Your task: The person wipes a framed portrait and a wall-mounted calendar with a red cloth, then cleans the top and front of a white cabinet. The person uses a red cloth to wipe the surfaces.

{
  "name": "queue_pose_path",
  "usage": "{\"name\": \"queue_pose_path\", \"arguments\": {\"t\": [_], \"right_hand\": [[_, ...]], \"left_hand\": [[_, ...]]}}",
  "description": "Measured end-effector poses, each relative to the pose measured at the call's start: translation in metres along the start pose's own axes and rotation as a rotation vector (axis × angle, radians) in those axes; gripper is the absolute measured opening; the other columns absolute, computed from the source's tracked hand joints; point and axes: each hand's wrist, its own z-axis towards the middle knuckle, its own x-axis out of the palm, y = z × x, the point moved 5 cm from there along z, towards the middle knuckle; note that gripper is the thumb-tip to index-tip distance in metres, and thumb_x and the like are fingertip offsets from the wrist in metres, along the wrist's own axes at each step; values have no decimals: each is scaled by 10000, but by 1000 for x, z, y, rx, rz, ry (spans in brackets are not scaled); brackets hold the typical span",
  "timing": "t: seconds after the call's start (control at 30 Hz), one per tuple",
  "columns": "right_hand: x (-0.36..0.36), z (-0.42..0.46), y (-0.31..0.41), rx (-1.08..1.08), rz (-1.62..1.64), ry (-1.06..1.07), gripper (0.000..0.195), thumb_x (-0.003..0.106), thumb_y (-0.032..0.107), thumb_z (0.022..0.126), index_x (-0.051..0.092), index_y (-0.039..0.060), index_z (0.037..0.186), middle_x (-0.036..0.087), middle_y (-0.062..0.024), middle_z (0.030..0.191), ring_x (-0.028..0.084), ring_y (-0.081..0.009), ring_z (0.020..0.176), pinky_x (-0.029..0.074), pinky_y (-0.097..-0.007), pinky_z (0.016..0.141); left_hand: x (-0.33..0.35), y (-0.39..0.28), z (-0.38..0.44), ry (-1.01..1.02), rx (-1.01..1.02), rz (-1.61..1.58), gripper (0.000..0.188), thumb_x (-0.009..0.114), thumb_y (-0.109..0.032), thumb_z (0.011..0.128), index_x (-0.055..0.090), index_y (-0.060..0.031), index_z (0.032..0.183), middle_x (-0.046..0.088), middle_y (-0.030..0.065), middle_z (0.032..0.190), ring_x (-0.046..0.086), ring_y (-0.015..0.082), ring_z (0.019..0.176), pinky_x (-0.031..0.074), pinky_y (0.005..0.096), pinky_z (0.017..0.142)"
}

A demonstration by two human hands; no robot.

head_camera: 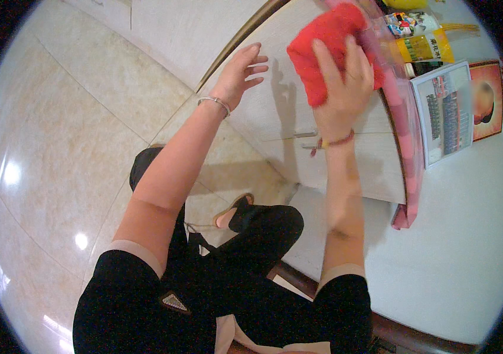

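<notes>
A folded red cloth (329, 40) lies under my right hand (346, 88), whose spread fingers press it against the upper part of a pale cabinet front (344, 163). The cloth reaches the pink covering (400, 128) along the cabinet's top edge. My left hand (245, 73) is held in the air in front of the cabinet, fingers apart and nothing in it. Its shadow falls on the cabinet front. Two metal handles (306, 133) sit beside the seam of the doors, close to my right wrist.
On the cabinet top stand a framed group photograph (444, 113), a framed portrait (486, 99) and a yellow packet (426, 48) bearing writing. A white wall (446, 248) rises on the right. Glossy beige floor tiles (65, 132) spread to the left; my sandalled foot (234, 212) rests near the cabinet.
</notes>
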Motion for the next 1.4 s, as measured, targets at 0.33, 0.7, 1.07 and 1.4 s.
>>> {"name": "queue_pose_path", "arguments": {"t": [0.33, 0.7, 1.07, 1.4], "right_hand": [[143, -145, 13, -395, -183, 807, 357, 531, 256, 862, 629, 276, 1204, 453, 5, 1415, 373, -231, 1318, 238, -596, 1095], [99, -61, -18, -203, -200, 301, 423, 550, 229, 833, 599, 348, 1236, 472, 43, 1406, 429, -200, 1262, 263, -575, 1071], [179, -309, 40, -686, -323, 1443, 385, 457, 243, 933, 552, 233, 1306, 371, 4, 1486, 309, -219, 1372, 170, -525, 1160], [233, -195, 81, -567, -241, 1295, 407, 487, 266, 900, 578, 160, 1282, 409, -30, 1465, 344, -263, 1351, 159, -547, 1151]], "left_hand": [[-32, 37, 19, -401, -171, 6, 460, 589, -405, 889, 528, -106, 1234, 584, 93, 1185, 566, 187, 1034, 446, 384, 867], [-34, 41, 16, -375, -106, 131, 613, 570, -504, 876, 464, -152, 1366, 530, 55, 1326, 477, 220, 1205, 338, 446, 986], [-49, 58, 35, -359, -107, 126, 781, 499, -621, 868, 375, -108, 1443, 358, 162, 1495, 272, 311, 1406, 161, 546, 1115], [-40, 63, 49, -314, -81, 17, 793, 569, -565, 864, 375, -45, 1431, 390, 136, 1453, 315, 277, 1364, 195, 475, 1125]]}}
